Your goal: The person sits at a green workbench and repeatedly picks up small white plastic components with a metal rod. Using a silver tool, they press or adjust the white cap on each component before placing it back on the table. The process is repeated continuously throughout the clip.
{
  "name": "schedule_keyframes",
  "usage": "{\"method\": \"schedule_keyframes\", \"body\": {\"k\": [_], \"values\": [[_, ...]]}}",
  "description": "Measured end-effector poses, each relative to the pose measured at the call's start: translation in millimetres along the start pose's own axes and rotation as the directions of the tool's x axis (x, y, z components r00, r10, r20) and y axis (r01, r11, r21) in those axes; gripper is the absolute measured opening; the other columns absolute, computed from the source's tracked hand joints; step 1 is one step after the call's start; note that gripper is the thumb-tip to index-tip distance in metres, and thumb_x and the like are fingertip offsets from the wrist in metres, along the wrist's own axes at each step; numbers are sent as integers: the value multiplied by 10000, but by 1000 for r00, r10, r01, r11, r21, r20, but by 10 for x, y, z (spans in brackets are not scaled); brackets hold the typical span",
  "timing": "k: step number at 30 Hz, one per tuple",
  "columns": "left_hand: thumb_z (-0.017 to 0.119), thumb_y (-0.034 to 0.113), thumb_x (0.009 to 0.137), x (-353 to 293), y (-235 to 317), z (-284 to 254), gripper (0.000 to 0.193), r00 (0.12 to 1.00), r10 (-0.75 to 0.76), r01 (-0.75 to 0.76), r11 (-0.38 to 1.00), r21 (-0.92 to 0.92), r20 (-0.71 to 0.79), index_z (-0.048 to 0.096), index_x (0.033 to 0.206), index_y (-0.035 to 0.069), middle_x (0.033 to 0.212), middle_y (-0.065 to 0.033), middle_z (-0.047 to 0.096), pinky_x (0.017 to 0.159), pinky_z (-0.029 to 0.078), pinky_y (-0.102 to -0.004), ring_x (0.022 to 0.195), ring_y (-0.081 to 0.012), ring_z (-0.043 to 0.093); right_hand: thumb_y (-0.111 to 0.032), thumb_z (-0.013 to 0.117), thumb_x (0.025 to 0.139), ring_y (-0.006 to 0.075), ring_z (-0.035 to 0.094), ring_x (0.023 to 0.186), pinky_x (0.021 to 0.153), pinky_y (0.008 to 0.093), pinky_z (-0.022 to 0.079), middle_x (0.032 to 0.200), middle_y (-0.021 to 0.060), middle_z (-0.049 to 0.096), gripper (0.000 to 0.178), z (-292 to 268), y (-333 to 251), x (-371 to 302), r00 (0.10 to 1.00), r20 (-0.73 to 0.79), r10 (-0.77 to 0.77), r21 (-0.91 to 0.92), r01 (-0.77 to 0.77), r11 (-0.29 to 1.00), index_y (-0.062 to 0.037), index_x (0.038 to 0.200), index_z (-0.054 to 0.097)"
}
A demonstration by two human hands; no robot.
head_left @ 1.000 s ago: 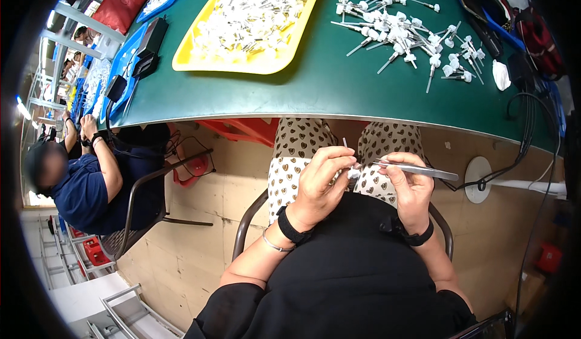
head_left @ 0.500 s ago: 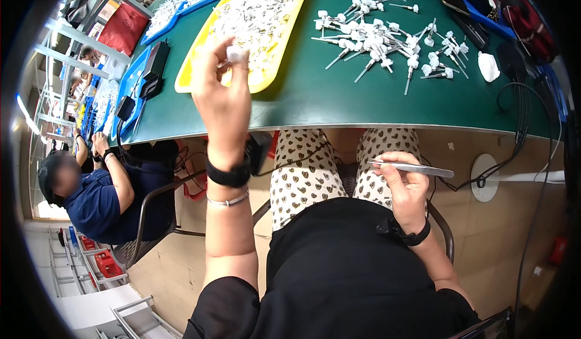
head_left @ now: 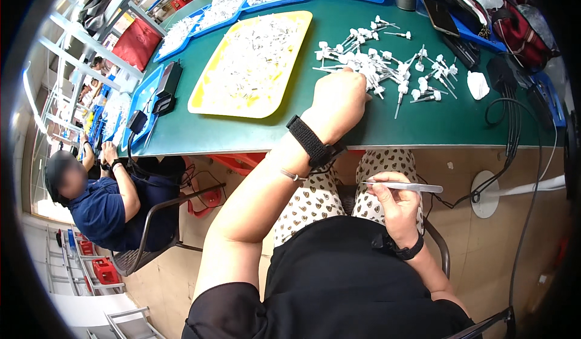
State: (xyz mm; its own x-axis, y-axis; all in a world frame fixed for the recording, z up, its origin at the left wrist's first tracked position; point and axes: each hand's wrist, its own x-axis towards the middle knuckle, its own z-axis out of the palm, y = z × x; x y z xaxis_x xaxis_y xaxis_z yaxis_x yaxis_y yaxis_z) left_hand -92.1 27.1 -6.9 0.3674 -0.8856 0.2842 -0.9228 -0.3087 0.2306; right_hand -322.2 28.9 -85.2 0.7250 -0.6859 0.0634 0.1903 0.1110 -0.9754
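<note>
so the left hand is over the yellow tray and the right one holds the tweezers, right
Not quite: the head view shows the left hand at the loose pile of white-ended parts, not over the yellow tray. The right hand does hold the tweezers.

two wearer's hands (head_left: pixel 339 103), one tweezers (head_left: pixel 417 187), one yellow tray (head_left: pixel 236 114), one phone (head_left: pixel 440 17), white-headed pieces (head_left: pixel 403 88) too many to count

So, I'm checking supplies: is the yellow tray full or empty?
Well stocked, not empty: small white pieces cover most of the yellow tray, with bare yellow showing near its front edge.
</note>
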Motion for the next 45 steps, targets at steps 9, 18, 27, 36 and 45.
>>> {"method": "schedule_keyframes", "body": {"k": [9, 18, 27, 36, 45], "values": [[624, 188, 981, -2, -256, -176, 202, 934, -326, 326, 605, -726, 148, 649, 1005, -11, 813, -81, 693, 646, 537, -280, 668, -141, 647, -41, 690, 959, 97, 643, 825, 751, 231, 517, 917, 51, 692, 117, 11, 18, -11, 1000, 12, -1, -2, 1, 1000, 24, 1054, 671], [571, 175, 1050, -1120, 56, -332, 252, 918, -314, 299, 152, -942, 241, 675, 1185, -10, 870, -27, 659, 632, 493, -209, 665, -58, 586, -42, 673, 971, 123, 678, 888, 819, 258, 559, 993, 81, 700, 146, 16, 59, -25, 1000, 25, -1, 50, 0, 999, 24, 1097, 643], [727, 28, 917, -1909, 184, 547, 124, 933, -326, 258, 303, -917, 155, 744, 1037, -2, 996, -72, 709, 666, 535, -222, 758, -86, 637, -27, 663, 969, 179, 690, 980, 898, 312, 564, 1065, 120, 693, 185, 35, 109, -7, 992, 112, -62, 40, 58, 998, 31, 1141, 630], [721, -25, 884, -1952, 169, 704, 202, 962, -265, 104, 580, -808, -67, 732, 1084, 2, 949, -117, 704, 724, 552, -312, 841, -220, 681, 16, 666, 949, 138, 646, 924, 813, 263, 527, 1077, 109, 675, 157, 142, 145, 6, 982, 155, -103, -154, 127, 980, 19, 1106, 668], [742, -28, 862, -1974, 144, 721, 177, 961, -243, 63, 650, -758, -129, 723, 1036, 2, 952, -123, 694, 712, 559, -325, 824, -250, 686, 6, 668, 954, 147, 657, 877, 786, 270, 536, 1016, 105, 694, 116, 208, 207, 63, 980, 178, -90, -279, 138, 950, 24, 1069, 675]]}}
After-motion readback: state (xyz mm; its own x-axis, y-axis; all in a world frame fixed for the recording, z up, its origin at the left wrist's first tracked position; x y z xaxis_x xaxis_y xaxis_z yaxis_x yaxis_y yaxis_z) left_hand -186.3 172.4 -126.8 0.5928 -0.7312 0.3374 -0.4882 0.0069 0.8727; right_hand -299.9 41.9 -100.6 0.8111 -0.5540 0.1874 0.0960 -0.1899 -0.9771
